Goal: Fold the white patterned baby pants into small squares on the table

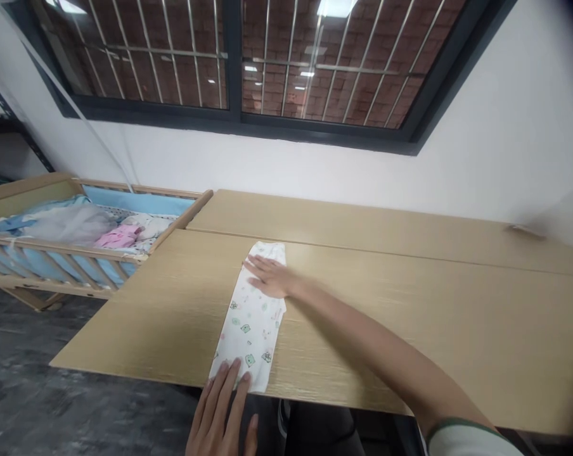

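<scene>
A white cloth garment (251,320) with small green and pink prints lies folded into a long strip on the wooden table. Its near end reaches the table's front edge. My right hand (270,277) rests flat on the far part of the cloth, fingers pointing left. At the near end, my left hand (224,405) has its fingertips on the cloth, its fingers stretched out and slightly apart. Neither hand grasps anything.
The light wooden table (386,304) runs far to the right, with a seam along its back. On the left stands a wooden crib (96,253) holding a pink cloth (119,236) and other bedding. Behind is a white wall with a barred window (234,63).
</scene>
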A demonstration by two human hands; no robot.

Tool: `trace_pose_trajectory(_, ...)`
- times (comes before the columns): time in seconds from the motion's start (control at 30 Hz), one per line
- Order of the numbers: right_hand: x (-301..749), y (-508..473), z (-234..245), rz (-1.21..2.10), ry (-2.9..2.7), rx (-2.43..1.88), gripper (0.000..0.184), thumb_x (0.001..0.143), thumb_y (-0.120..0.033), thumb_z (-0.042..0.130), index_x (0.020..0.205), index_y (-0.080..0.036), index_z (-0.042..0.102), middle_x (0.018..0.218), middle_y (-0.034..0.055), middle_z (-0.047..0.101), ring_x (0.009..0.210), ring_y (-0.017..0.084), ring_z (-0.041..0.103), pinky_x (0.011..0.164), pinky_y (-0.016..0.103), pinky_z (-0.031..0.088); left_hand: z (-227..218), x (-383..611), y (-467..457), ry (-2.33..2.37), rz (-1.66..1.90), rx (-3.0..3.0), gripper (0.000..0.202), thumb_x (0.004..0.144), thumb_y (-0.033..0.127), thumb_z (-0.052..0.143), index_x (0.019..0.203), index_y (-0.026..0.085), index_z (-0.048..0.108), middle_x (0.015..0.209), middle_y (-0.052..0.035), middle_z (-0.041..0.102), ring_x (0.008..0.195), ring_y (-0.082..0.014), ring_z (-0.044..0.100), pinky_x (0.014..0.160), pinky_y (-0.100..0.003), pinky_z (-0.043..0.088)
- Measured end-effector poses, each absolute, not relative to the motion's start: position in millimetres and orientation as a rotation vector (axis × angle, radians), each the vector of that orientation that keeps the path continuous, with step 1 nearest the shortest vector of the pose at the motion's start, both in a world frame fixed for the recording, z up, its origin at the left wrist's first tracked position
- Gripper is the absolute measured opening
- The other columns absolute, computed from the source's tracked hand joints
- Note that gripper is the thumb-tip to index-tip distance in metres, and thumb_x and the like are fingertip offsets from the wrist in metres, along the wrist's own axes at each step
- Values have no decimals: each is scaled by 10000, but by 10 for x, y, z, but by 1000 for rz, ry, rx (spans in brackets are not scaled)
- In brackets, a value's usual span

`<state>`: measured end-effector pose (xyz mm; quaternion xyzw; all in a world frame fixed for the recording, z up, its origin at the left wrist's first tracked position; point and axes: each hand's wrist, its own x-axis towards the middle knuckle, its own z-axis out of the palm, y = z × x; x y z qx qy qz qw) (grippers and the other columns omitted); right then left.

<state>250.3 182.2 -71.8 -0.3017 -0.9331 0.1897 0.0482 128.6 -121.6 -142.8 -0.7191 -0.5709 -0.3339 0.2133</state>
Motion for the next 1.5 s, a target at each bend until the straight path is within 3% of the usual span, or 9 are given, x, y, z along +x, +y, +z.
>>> trace_pose_trajectory(0.23, 2579, 2481, -802, 341, -2929, -1015, 680, 1061, -514, 183, 1633, -148, 203, 1687, 64, 152, 1572, 231, 118, 1287, 426, 108, -1385, 1258, -1211, -1534, -852, -2092, 502, 921, 294, 569, 1402, 149, 549, 1436, -107, 594, 1366, -288, 515, 1076, -420, 471)
trace_pose_trajectory(0.37, 2706, 2643, -776, 206, -2949, -966, 632, 1059, -465, 225, 1612, -166, 290, 1668, 57, 254, 1554, 234, 210, 1279, 414, 162, -1259, 1449, -1074, -1482, -809, -2154, 514, 934, 351, 547, 1401, 135, 556, 1450, -121, 579, 1347, -300, 525, 1023, -418, 502)
trace_pose_trajectory(0.53, 2745, 2476, -689, -160, -2726, -1193, 569, 1046, -291, 321, 1560, -46, 351, 1638, 203, 296, 1533, 326, 248, 1252, 504, 165, -1126, 1623, -906, -1517, -864, -2186, 440, 947, 310, 537, 1350, 141, 589, 1428, -118, 600, 1273, -309, 574, 962, -454, 524)
trace_pose_trajectory(0.67, 2768, 1839, -642, -315, -2671, -984, 433, 1029, -173, 366, 1428, -82, 506, 1495, 237, 485, 1368, 337, 462, 1135, 508, 339, -1108, 1559, -876, -1520, -919, -2247, 365, 964, 271, 520, 1306, 173, 606, 1368, -90, 650, 1223, -275, 606, 973, -444, 505)
trace_pose_trajectory(0.83, 3095, 702, -522, 175, -2656, -911, 292, 1060, -269, 404, 1084, -140, 665, 996, 131, 705, 938, 236, 655, 911, 404, 505, -1121, 1436, -912, -1463, -879, -2300, 379, 979, 262, 520, 1345, 181, 579, 1414, -71, 620, 1265, -257, 579, 1049, -444, 422)
trace_pose_trajectory(0.97, 3499, -24, -485, 420, -2727, -741, 496, 975, -520, 594, 1316, -161, 619, 1365, 155, 636, 1269, 301, 586, 1105, 460, 441, -1089, 1358, -929, -1384, -906, -2354, 323, 994, 244, 526, 1303, 217, 616, 1350, -39, 669, 1171, -220, 628, 998, -387, 430)
trace_pose_trajectory(1.07, 3722, -330, -559, 338, -2759, -741, 546, 995, -393, 591, 1487, -179, 489, 1554, 146, 471, 1446, 301, 433, 1195, 484, 366, -1007, 1309, -954, -1269, -999, -2446, 362, 986, 87, 447, 1258, 230, 638, 1240, -16, 725, 1061, -165, 666, 934, -311, 460)
trace_pose_trajectory(1.2, 3843, -500, -492, 382, -2678, -715, 408, 1012, -108, 444, 1376, -216, 593, 1433, 95, 611, 1356, 230, 546, 1180, 432, 406, -783, 1285, -1059, -1119, -1065, -2744, 408, 970, 12, 382, 1248, 195, 618, 1136, -44, 748, 960, -141, 685, 899, -269, 514)
trace_pose_trajectory(1.5, 3851, -199, 423, 887, -2387, -1051, 261, 1049, -383, 488, 1253, -276, 612, 1092, 42, 720, 978, 221, 682, 849, 357, 548, -41, 1213, -637, -1324, -1539, -2624, 208, 968, 172, 631, 1142, 276, 677, 1030, -5, 727, 910, -128, 702, 786, -196, 561)
